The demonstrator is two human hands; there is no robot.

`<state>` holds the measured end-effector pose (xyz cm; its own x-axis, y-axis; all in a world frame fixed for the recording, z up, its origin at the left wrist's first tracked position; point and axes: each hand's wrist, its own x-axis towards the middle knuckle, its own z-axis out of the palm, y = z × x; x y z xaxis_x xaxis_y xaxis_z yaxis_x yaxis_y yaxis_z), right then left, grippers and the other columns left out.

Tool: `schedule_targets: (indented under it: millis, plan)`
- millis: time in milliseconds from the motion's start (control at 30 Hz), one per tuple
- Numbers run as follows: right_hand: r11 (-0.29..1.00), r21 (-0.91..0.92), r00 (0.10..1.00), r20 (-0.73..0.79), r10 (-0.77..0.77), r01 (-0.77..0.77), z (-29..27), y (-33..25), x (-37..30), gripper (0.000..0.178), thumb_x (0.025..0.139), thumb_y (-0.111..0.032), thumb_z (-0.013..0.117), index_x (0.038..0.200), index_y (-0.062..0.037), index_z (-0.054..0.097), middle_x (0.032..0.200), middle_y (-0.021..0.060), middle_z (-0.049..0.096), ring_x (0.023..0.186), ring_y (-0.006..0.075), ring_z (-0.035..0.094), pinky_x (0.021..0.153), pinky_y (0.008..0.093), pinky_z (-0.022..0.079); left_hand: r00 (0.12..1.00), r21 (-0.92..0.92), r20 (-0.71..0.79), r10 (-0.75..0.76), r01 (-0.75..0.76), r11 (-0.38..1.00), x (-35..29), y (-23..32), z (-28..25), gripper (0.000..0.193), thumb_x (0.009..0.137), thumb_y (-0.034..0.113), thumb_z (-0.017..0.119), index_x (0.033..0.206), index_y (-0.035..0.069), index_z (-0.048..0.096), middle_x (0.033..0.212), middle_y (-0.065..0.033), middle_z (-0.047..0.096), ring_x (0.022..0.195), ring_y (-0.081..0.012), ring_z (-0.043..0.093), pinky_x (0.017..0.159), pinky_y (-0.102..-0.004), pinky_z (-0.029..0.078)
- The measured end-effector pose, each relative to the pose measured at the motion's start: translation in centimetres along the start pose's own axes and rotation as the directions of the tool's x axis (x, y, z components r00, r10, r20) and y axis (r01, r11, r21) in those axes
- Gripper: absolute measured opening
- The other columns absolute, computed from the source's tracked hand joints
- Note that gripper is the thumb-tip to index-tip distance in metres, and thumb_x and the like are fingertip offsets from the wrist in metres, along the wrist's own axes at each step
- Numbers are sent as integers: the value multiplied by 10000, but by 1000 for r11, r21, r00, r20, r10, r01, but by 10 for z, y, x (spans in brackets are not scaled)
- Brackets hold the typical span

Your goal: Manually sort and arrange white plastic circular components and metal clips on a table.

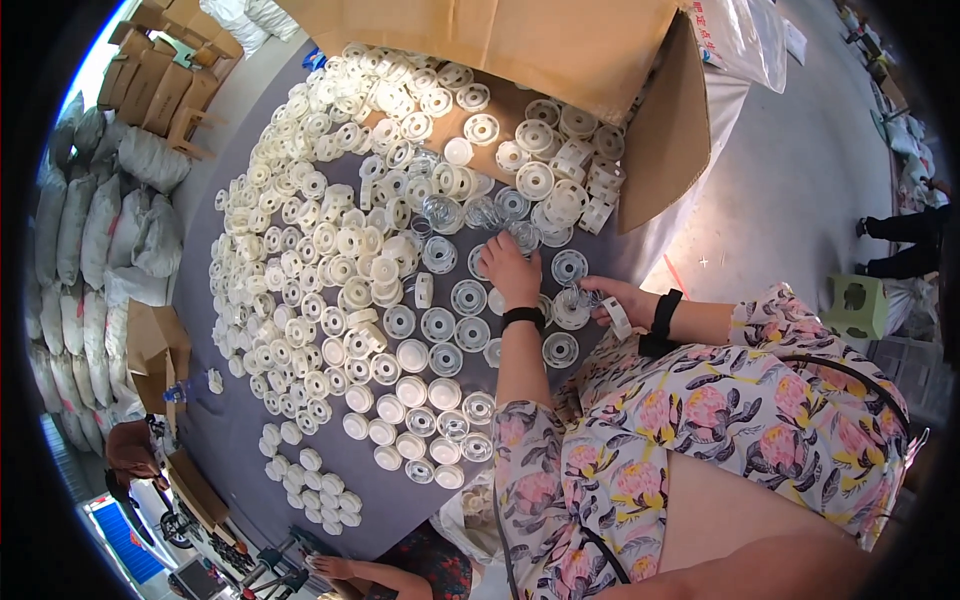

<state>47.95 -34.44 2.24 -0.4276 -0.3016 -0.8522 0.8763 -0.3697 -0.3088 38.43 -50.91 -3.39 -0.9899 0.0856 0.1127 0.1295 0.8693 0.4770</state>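
My left hand [512, 268] is over the table with its fingers bent down beside a tangle of clear coil springs [525, 236]; what is under the fingertips is hidden. To its right, my right hand [612, 296] grips a white round plastic part [617, 317], seen edge-on. Just left of those fingers, a wiry coil [573, 303] lies over one of the round parts; whether the hand touches it is unclear. Grey-white wheel-shaped parts [437, 324] lie in loose rows around my left wrist. Nearer the table's front are white capped discs [411, 355].
A large heap of white plastic rings [320, 240] covers the grey table [225, 440]. An opened cardboard box [560, 50] lies at the far side, parts spilling out. White hexagonal pieces [310, 480] sit at the left. Another person's hand [335, 568] works below; stacked sacks [100, 230] stand beyond.
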Motion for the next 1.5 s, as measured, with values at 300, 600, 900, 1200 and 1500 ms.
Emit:
schedule_targets:
  millis: [300, 600, 900, 1200, 1500]
  plan:
    - [999, -9, 997, -67, 48, -48, 8, -7, -8, 352, 766, -484, 653, 907, -168, 590, 647, -22, 528, 511, 73, 453, 468, 206, 377, 950, -557, 1, -314, 261, 788, -12, -18, 5, 299, 704, 224, 753, 854, 5, 615, 766, -82, 580, 741, -212, 560, 701, -340, 446]
    - [996, -60, 998, 2, 62, -62, 24, -7, -9, 415, 763, -457, 676, 1044, -167, 579, 753, -5, 582, 563, 80, 527, 493, 208, 449, 858, -688, 139, -494, 443, 575, -11, -26, -16, 324, 763, 184, 710, 970, -18, 563, 841, -107, 598, 716, -220, 592, 662, -327, 471]
    - [1000, -26, 997, 74, -1, 3, 2, -1, 5, 404, 761, -456, 673, 1035, -171, 588, 846, -18, 621, 582, 75, 531, 494, 210, 446, 998, -241, 44, -51, 60, 969, 0, 8, -8, 505, 708, 139, 713, 1148, 32, 488, 1073, -187, 539, 947, -375, 556, 779, -429, 463]
    - [998, 51, 998, 53, 31, -34, -16, -1, 6, 383, 751, -465, 678, 981, -166, 615, 801, -20, 610, 583, 77, 528, 502, 204, 448, 920, -729, 218, -326, 375, 572, -8, -10, -13, 279, 739, 95, 708, 951, -15, 563, 815, -93, 631, 729, -161, 611, 636, -287, 486]
    - [988, -87, 984, 119, 136, -126, 53, 16, 8, 330, 768, -420, 676, 955, -156, 613, 725, -4, 593, 547, 77, 497, 479, 204, 423, 819, -908, 273, -505, 393, 147, -55, -51, -64, 259, 764, 91, 689, 963, 15, 540, 817, -52, 600, 656, -123, 579, 560, -231, 476]
